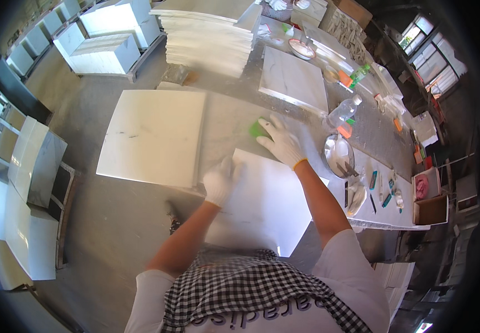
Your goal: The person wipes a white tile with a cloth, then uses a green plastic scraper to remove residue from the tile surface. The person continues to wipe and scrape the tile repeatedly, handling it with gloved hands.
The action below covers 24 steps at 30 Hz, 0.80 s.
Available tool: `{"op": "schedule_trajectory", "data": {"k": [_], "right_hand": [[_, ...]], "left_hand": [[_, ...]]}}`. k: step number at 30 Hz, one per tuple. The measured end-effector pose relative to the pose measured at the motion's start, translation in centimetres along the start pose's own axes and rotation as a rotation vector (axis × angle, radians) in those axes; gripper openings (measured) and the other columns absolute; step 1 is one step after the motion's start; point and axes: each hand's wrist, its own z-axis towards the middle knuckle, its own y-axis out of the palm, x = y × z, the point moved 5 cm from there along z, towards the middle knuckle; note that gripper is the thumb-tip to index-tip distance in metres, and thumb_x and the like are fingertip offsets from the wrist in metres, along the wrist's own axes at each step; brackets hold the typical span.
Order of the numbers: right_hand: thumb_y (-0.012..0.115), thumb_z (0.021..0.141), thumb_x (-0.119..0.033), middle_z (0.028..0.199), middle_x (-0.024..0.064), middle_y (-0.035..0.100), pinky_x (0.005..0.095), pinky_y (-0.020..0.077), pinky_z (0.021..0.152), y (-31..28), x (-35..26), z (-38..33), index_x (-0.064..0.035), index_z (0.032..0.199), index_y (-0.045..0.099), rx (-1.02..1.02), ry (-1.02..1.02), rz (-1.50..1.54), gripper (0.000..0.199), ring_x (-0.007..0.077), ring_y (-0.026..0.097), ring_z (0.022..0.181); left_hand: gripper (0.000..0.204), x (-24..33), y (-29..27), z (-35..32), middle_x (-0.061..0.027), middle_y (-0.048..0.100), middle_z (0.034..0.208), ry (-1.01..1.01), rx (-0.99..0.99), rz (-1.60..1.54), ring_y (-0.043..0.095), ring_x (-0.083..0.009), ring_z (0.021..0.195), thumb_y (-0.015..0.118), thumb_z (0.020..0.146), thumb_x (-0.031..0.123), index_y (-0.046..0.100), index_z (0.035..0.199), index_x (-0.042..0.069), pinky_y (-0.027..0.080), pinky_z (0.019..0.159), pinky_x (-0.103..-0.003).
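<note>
The gloved right hand [280, 140] presses a green sponge [257, 129] flat-fingered just beyond the near white marble tile's [267, 205] far edge. The gloved left hand [221, 180] grips that tile's left edge; 1 more tile [154, 136] lies left

Slab [265, 205] under both hands — second slab [154, 136] left, bowl [338, 155] right, tile stack [209, 33] behind.

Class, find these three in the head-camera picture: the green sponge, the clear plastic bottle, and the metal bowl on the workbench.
green sponge [257, 129], head view, on its bare green left part beside the gloved fingers.
clear plastic bottle [343, 111], head view, on the middle of its body.
metal bowl [338, 155], head view, on its inner wall.
</note>
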Motion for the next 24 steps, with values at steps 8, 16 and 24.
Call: {"op": "schedule_trajectory", "data": {"k": [8,16,24], "right_hand": [[0.063,0.086,-0.046,0.138,0.0113,0.05,0.0474,0.0331,0.108,1.5,-4.3,-0.7,-0.0148,0.136,0.054,-0.041,-0.3,-0.112,0.059,0.0332,0.041,0.13],[0.054,0.095,-0.042,0.128,0.0107,0.062,0.0435,0.0378,0.105,2.5,-8.2,3.9,-0.0152,0.129,0.062,0.134,-0.279,0.045,0.045,0.0323,0.051,0.124],[0.053,0.094,-0.039,0.118,0.0076,0.068,0.0435,0.0432,0.098,2.3,-6.3,2.1,-0.0142,0.122,0.067,0.06,-0.156,0.04,0.04,0.0314,0.061,0.11]], "left_hand": [[0.036,-0.1,0.3,0.2,-0.0118,0.063,0.067,0.025,0.012,0.054,0.062,-0.0319,0.059,0.068,0.085,0.043,0.059,0.084,0.008,0.049,0.053,-0.043],[0.04,0.1,-0.1,0.1,-0.0138,0.062,0.067,0.05,0.036,0.045,0.061,-0.0345,0.057,0.068,0.085,0.046,0.059,0.082,0.007,0.048,0.053,-0.044],[0.044,-0.1,0.2,-0.1,-0.0144,0.064,0.069,0.024,-0.007,0.077,0.062,-0.0351,0.059,0.067,0.085,0.049,0.06,0.087,0.005,0.049,0.055,-0.045]]}}
